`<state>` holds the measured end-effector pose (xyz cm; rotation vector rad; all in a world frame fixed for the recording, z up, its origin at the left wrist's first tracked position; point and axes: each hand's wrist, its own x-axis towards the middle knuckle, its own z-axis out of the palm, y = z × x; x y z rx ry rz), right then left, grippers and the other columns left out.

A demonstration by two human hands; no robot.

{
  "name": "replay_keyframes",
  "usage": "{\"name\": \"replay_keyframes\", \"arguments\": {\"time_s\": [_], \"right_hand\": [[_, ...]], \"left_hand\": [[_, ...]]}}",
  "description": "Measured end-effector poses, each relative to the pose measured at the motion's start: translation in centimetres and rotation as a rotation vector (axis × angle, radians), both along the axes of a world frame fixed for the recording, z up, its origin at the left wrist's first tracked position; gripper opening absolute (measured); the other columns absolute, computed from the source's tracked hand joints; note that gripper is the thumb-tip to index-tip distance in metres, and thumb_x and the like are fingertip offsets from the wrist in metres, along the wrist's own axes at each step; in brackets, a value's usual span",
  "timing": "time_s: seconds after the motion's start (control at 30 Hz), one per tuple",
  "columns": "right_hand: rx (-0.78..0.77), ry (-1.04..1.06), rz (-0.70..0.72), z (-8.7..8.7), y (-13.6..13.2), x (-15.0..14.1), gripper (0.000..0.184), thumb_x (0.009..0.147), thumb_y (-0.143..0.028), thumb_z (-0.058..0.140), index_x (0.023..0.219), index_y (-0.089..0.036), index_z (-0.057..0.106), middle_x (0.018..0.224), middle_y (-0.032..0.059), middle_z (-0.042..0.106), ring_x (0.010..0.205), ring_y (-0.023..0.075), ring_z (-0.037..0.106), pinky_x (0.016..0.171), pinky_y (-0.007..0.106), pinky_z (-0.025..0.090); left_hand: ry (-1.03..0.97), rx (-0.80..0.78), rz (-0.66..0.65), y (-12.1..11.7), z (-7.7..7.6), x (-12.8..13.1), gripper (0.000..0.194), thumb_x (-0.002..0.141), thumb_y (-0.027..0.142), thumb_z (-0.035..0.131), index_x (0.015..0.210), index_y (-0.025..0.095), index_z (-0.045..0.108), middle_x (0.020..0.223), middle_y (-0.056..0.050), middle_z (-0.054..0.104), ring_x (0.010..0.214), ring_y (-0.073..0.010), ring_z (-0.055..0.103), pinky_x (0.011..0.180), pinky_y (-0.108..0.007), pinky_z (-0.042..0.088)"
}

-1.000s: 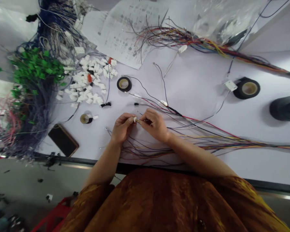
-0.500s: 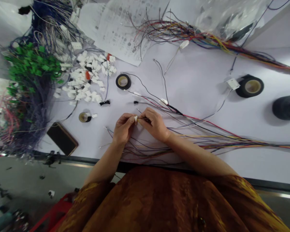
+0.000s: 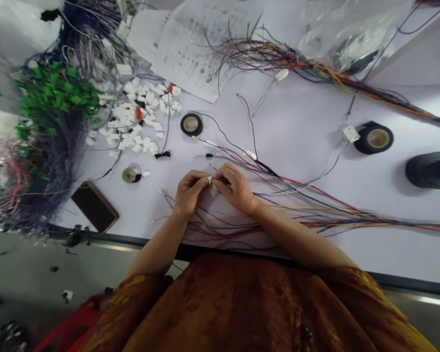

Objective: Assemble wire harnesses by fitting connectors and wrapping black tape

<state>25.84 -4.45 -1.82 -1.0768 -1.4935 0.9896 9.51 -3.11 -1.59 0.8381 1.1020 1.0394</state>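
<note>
Between thumb and fingers, my left hand (image 3: pixel 189 194) pinches a small white connector (image 3: pixel 210 180). Close against it, my right hand (image 3: pixel 236 188) is closed on a thin yellowish wire (image 3: pixel 214 183) at the connector's side; how far the wire reaches inside cannot be made out. Around and below both hands lie loose wires of the harness (image 3: pixel 315 223), running off to the right. A black-sleeved wire branch with a small black connector (image 3: pixel 209 155) lies just beyond my fingers.
At the left are a heap of white connectors (image 3: pixel 143 112), green-ended wires (image 3: pixel 58 90) and a phone (image 3: pixel 95 206). Tape rolls (image 3: pixel 191 124) lie on the table, one (image 3: pixel 374 138) at the right beside a black cylindrical object (image 3: pixel 430 169). Printed sheets (image 3: pixel 190 44) and another wire bundle (image 3: pixel 315 68) lie behind.
The camera view has shifted slightly. Both hands stay together at the white connector, with only small finger movement; the right fingers look a little nearer to it.
</note>
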Motion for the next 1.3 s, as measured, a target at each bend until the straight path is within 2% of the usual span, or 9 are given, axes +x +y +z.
{"name": "replay_keyframes", "arguments": {"time_s": [0.13,0.27,0.4,0.53,0.67,0.77,1.0,1.3], "right_hand": [[-0.049,0.06,-0.059,0.1,0.2,0.1,0.008,0.094,-0.02,0.05,0.087,-0.022,0.046,0.074,-0.0036,0.043,0.065,0.011,0.041,0.063,0.027,0.037],[-0.075,0.032,0.007,0.1,0.4,-0.1,0.003,0.094,-0.019,0.051,0.096,-0.021,0.052,0.069,-0.0056,0.046,0.061,0.0101,0.043,0.061,0.026,0.036],[-0.131,0.028,0.023,0.4,0.6,0.0,0.009,0.093,-0.025,0.059,0.085,-0.02,0.061,0.063,-0.0059,0.05,0.057,0.0089,0.043,0.058,0.025,0.035],[-0.097,0.007,0.004,0.7,0.8,0.6,0.014,0.092,-0.022,0.06,0.079,-0.019,0.063,0.066,-0.0042,0.054,0.06,0.0087,0.045,0.059,0.025,0.035],[-0.02,-0.068,0.058,0.7,1.0,1.1,0.015,0.092,-0.02,0.058,0.077,-0.019,0.061,0.072,-0.0021,0.057,0.067,0.0102,0.05,0.064,0.026,0.039],[-0.018,-0.086,0.073,0.6,1.1,1.1,0.019,0.093,-0.019,0.055,0.074,-0.019,0.058,0.07,-0.0022,0.056,0.066,0.0106,0.049,0.065,0.026,0.039],[-0.013,-0.087,0.05,0.6,0.6,0.7,0.02,0.094,-0.02,0.055,0.074,-0.019,0.058,0.069,-0.0023,0.054,0.064,0.0103,0.047,0.064,0.027,0.037],[-0.023,-0.08,0.005,0.5,0.4,0.3,0.02,0.093,-0.02,0.058,0.073,-0.017,0.06,0.068,-0.003,0.054,0.063,0.009,0.047,0.063,0.025,0.036]], "left_hand": [[-0.051,-0.069,-0.016,0.5,0.6,0.2,0.03,0.067,0.038,0.088,0.07,0.017,0.067,0.068,0.001,0.065,0.058,-0.0071,0.056,0.055,-0.019,0.046],[-0.016,-0.024,0.013,0.6,0.3,0.0,0.029,0.068,0.036,0.088,0.085,0.02,0.071,0.071,0.002,0.065,0.058,-0.0076,0.057,0.056,-0.02,0.047],[0.026,0.004,-0.027,0.5,-0.3,-0.4,0.021,0.073,0.038,0.084,0.078,0.02,0.073,0.07,0.0,0.066,0.062,-0.0093,0.059,0.062,-0.023,0.049],[-0.04,-0.013,0.001,0.7,-0.1,-0.2,0.027,0.068,0.041,0.088,0.076,0.021,0.072,0.071,0.0,0.065,0.062,-0.0096,0.058,0.062,-0.023,0.05],[-0.077,-0.044,0.015,1.0,0.3,0.0,0.031,0.064,0.042,0.09,0.071,0.02,0.07,0.069,0.001,0.063,0.06,-0.0085,0.055,0.059,-0.022,0.048],[-0.079,-0.047,0.007,1.0,0.2,0.0,0.031,0.064,0.042,0.09,0.072,0.019,0.07,0.071,0.0,0.064,0.059,-0.0085,0.055,0.058,-0.022,0.048],[-0.034,0.026,0.022,0.6,0.3,0.0,0.025,0.069,0.037,0.087,0.075,0.019,0.072,0.07,0.001,0.066,0.06,-0.0088,0.057,0.059,-0.022,0.049],[-0.069,0.011,0.005,0.7,0.1,-0.1,0.024,0.069,0.038,0.088,0.075,0.019,0.074,0.069,0.001,0.066,0.06,-0.0076,0.059,0.061,-0.02,0.05]]}}
